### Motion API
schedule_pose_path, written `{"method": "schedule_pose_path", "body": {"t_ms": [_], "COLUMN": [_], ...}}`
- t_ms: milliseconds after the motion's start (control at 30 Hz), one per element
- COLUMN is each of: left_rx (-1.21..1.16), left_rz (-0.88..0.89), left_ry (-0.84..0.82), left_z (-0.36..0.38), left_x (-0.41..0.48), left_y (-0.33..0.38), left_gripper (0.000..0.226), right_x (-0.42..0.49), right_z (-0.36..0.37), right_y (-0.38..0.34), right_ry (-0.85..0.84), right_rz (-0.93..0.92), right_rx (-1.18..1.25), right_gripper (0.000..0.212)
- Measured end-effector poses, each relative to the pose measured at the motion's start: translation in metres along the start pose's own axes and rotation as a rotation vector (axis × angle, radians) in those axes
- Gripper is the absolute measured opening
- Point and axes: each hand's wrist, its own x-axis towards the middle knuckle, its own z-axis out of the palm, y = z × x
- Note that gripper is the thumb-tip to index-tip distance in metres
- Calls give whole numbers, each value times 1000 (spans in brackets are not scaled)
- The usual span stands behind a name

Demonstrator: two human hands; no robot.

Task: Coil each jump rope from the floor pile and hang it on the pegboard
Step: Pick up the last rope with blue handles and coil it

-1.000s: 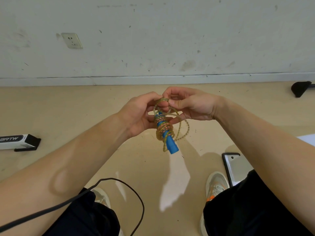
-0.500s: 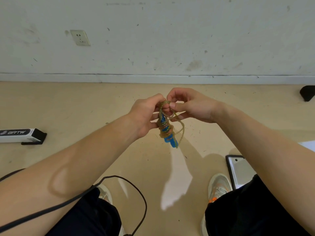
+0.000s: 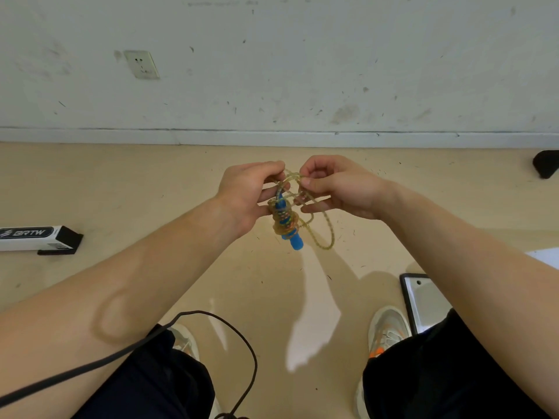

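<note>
We face a scuffed white wall (image 3: 302,55) with a socket (image 3: 142,64) at eleven o'clock and a pale baseboard (image 3: 272,137) below. The tan floor (image 3: 121,182) shows bright patches; a white box (image 3: 33,238) lies at nine, a dark-framed panel (image 3: 420,300) at four.

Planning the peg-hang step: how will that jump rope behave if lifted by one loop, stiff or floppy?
Likely floppy: the jump rope has a free loop sagging below the right hand. Probably light: the left hand and right hand carry it in loose pinches. The blue handle looks rigid and would likely hang end-down.
</note>
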Motion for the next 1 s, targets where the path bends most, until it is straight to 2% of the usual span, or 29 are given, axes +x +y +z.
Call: {"method": "schedule_pose_path", "body": {"t_ms": [167, 433, 600, 800, 900, 1000], "left_rx": [2, 77, 186, 312, 275, 227], "left_rz": [7, 7, 33, 76, 11, -145], "left_ry": [66, 107, 122, 116, 60, -122], "left_z": [-3, -8, -11, -16, -15, -15], "left_x": [5, 9, 11, 14, 14, 12], "left_y": [0, 0, -1, 0, -2, -9], "left_gripper": [19, 27, 24, 8, 16, 40], "right_x": [-1, -2, -3, -4, -4, -4], "right_z": [0, 3, 3, 2, 3, 3], "right_y": [-1, -2, -2, -3, -2, -3], "right_ry": [13, -11, -13, -3, 5, 11], "right_rz": [33, 55, 58, 57, 53, 45], "right_rx": [-1, 26, 6, 18, 0, 21], "right_gripper": [3, 3, 3, 3, 4, 5]}}
